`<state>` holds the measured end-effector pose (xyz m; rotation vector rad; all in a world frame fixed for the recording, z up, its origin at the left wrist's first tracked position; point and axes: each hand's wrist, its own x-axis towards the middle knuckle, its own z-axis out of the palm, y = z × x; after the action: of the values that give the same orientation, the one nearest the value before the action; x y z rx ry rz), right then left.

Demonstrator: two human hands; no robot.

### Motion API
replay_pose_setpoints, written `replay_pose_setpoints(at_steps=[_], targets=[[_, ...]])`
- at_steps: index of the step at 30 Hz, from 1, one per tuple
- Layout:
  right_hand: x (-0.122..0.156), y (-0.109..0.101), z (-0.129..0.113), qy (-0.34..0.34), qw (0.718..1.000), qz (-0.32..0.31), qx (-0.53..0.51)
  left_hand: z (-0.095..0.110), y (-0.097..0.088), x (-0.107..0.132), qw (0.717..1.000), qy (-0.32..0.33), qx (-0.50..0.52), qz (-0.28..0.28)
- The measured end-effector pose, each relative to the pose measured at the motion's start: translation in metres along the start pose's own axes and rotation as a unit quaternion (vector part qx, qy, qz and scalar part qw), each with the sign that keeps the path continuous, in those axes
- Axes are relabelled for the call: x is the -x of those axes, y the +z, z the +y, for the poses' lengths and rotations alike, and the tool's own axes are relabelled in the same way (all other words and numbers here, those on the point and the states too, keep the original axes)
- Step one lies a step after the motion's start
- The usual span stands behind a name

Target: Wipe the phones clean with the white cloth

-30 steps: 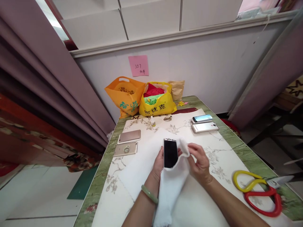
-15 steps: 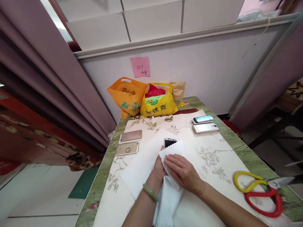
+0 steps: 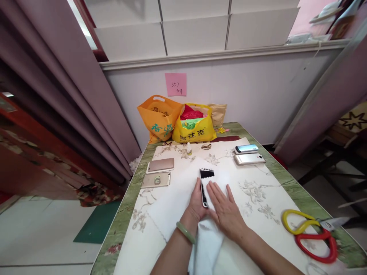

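A smartphone [image 3: 204, 191] with a black screen and white frame, chipped along its top end, is held in my left hand [image 3: 196, 200] with the screen facing up. The left fingers are wrapped under and around its left side. Over the phone's right part lies a white cloth [image 3: 210, 240], whose lower end hangs toward me. My right hand [image 3: 225, 208] presses flat on the cloth against the screen, fingers stretched out and thumb near the phone's lower end. A white sheet [image 3: 169, 206] is spread beneath my hands.
Two phones [image 3: 156, 179] lie at the left, two more [image 3: 250, 159] at the right. Large scissors [image 3: 314, 233] rest near the right edge. A small bottle [image 3: 189, 149], an orange bag [image 3: 159, 118] and a full yellow bag [image 3: 195, 133] stand at the back.
My right hand and the cloth have shifted right, uncovering the phone's left side and lower end. The right fingers have spread. The camera view has shifted slightly.
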<state>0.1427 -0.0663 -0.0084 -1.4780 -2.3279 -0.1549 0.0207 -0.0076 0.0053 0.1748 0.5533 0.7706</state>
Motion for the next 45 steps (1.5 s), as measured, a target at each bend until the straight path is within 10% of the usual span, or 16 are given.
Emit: replay_pose_setpoints(at_steps=[5, 12, 23, 27, 32, 45], targets=[[-0.004, -0.006, -0.004, -0.088, 0.994, -0.053, -0.029, -0.002, 0.001, -0.001, 0.998, 0.044, 0.011, 0.053], [-0.037, 0.01, 0.005, 0.078, 0.996, -0.032, 0.0, -0.002, -0.006, -0.002, 0.999, -0.001, -0.03, -0.023], [0.028, -0.039, -0.014, 0.003, 0.995, 0.076, -0.067, -0.001, 0.003, -0.005, 0.996, 0.046, 0.052, -0.056], [0.047, -0.055, -0.042, -0.08, 0.982, -0.073, -0.153, -0.001, 0.004, -0.003, 0.996, 0.046, 0.059, -0.048], [0.051, -0.059, -0.062, -0.019, 0.968, -0.194, -0.157, -0.002, 0.004, -0.006, 0.996, 0.055, 0.058, -0.042], [0.105, -0.104, -0.04, -0.103, 0.958, -0.202, -0.175, -0.003, -0.001, -0.008, 0.995, 0.076, 0.057, -0.042]])
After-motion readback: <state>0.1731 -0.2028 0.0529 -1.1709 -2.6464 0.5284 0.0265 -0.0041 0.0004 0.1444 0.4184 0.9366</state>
